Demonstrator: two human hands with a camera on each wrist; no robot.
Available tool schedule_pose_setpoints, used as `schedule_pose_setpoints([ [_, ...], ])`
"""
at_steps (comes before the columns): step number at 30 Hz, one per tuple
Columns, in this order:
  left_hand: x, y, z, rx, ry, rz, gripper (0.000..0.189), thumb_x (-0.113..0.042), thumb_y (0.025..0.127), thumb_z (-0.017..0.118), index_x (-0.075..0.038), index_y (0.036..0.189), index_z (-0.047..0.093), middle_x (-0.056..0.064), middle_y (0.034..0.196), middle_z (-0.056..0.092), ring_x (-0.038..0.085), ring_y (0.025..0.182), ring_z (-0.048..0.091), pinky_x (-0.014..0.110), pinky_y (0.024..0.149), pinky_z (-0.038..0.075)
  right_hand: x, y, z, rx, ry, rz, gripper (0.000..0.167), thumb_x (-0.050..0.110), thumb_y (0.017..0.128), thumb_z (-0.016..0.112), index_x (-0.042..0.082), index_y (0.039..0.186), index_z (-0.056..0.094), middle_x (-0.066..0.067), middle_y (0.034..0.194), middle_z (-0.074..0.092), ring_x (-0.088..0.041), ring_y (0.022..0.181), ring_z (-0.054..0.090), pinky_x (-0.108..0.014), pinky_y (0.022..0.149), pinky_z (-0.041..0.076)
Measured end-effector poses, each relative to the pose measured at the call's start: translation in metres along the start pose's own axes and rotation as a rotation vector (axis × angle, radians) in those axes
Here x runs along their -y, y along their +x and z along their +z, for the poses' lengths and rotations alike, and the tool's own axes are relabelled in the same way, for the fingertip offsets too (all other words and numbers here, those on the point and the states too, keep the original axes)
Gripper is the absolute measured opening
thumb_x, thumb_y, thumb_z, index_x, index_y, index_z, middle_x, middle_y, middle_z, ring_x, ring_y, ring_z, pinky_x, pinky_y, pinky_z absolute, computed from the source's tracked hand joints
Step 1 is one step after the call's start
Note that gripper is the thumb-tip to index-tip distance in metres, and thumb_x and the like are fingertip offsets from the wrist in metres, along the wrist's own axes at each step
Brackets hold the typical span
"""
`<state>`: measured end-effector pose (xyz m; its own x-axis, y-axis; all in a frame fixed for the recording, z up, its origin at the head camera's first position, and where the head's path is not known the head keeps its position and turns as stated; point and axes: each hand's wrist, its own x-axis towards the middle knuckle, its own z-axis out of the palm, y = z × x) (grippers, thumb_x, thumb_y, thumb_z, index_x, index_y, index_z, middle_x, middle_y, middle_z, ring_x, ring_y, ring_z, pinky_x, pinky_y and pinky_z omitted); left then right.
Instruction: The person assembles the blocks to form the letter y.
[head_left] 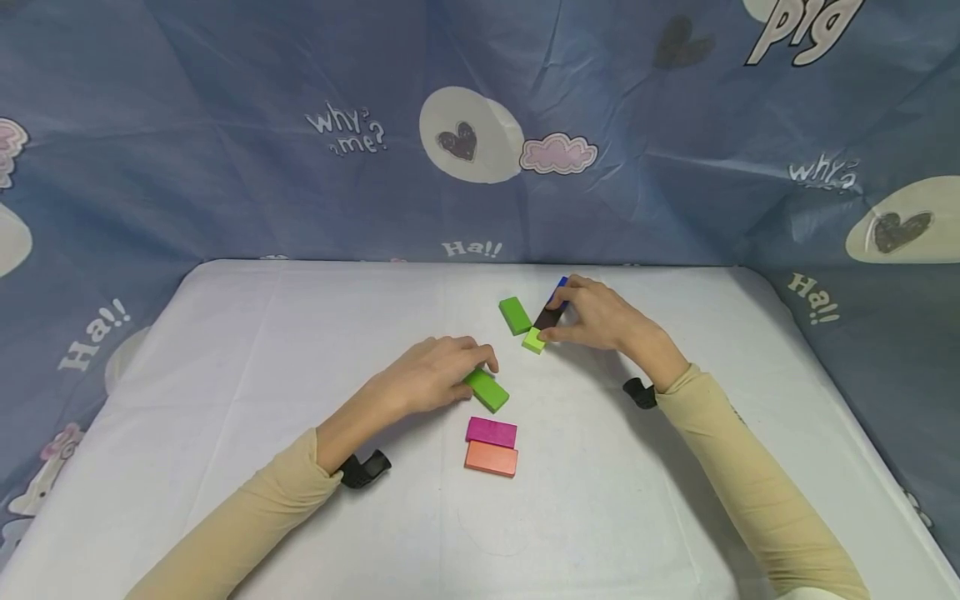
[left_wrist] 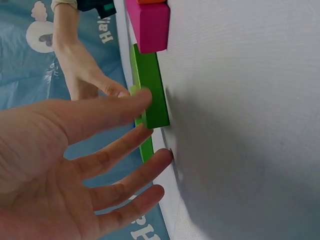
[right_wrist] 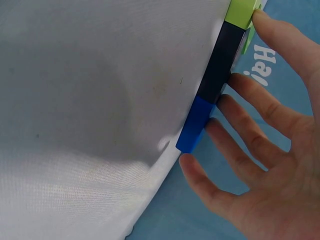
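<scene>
Smooth, sharp-edged rectangular blocks lie on a tabletop (head_left: 292, 358) covered in finely woven white cloth. A lime block (head_left: 532, 341), black block (head_left: 547, 317) and blue block (head_left: 557, 290) join end to end, blue nearest the far edge, with a far green block (head_left: 515, 316) beside them. A magenta block (head_left: 491, 432) and orange block (head_left: 491, 458) sit side by side, closer to the near edge. The left hand (head_left: 429, 373) arches at a near green block (head_left: 489, 392), fingers spread, contact unclear. The right hand (head_left: 596, 315) spreads its fingers along black and blue, thumb at lime.
</scene>
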<state>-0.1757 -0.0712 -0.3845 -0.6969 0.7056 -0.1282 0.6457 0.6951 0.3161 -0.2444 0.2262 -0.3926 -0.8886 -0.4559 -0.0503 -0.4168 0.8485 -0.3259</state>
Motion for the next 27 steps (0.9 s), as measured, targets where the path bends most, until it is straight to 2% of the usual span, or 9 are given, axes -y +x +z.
schedule_pose_setpoints([
  [3,-0.002,0.0,0.0,0.004,-0.005,-0.016,0.035,-0.024,0.097,0.082,-0.022,0.129,0.069,0.005,0.123,0.073,0.018,0.091,0.064,0.042,0.089,0.056,-0.001,0.0,0.0,-0.003,-0.003,-0.002,0.059,0.05,0.086,0.089,0.006,0.124,0.077,-0.012,0.124,0.067,-0.032,0.113,0.067,-0.052,0.104,0.054],
  [6,-0.006,0.0,0.003,-0.02,0.006,-0.02,0.037,-0.037,0.098,0.079,-0.021,0.13,0.068,0.006,0.121,0.073,0.019,0.087,0.061,0.041,0.085,0.054,-0.001,0.0,0.0,-0.003,-0.002,0.0,0.059,0.05,0.086,0.089,0.007,0.125,0.077,-0.011,0.124,0.067,-0.032,0.113,0.067,-0.051,0.103,0.054],
  [10,-0.012,-0.001,0.008,-0.058,0.066,-0.034,0.046,-0.049,0.097,0.078,-0.021,0.132,0.067,0.007,0.122,0.072,0.023,0.091,0.062,0.041,0.084,0.053,-0.001,0.0,0.0,0.0,0.003,0.0,0.059,0.05,0.086,0.088,0.007,0.125,0.077,-0.012,0.125,0.067,-0.033,0.115,0.067,-0.052,0.105,0.054],
  [13,-0.015,-0.001,0.01,-0.063,0.109,-0.061,0.053,-0.055,0.095,0.078,-0.021,0.134,0.066,0.008,0.122,0.07,0.024,0.093,0.062,0.041,0.085,0.052,-0.001,0.0,0.0,0.001,0.006,0.001,0.06,0.05,0.086,0.088,0.007,0.125,0.077,-0.012,0.127,0.067,-0.033,0.117,0.067,-0.053,0.107,0.053],
  [19,-0.015,-0.002,0.009,-0.033,0.121,-0.107,0.057,-0.057,0.095,0.077,-0.02,0.137,0.064,0.01,0.121,0.069,0.024,0.094,0.059,0.041,0.086,0.051,0.0,0.0,0.0,0.005,0.004,0.006,0.06,0.05,0.086,0.088,0.007,0.127,0.076,-0.012,0.128,0.067,-0.033,0.119,0.066,-0.054,0.109,0.052],
  [27,-0.015,-0.002,0.007,0.002,0.101,-0.105,0.056,-0.049,0.096,0.078,-0.02,0.141,0.063,0.011,0.126,0.07,0.025,0.099,0.06,0.044,0.091,0.052,0.0,0.0,0.0,0.006,0.003,0.01,0.06,0.05,0.086,0.088,0.007,0.127,0.076,-0.012,0.128,0.067,-0.034,0.119,0.066,-0.055,0.109,0.052],
])
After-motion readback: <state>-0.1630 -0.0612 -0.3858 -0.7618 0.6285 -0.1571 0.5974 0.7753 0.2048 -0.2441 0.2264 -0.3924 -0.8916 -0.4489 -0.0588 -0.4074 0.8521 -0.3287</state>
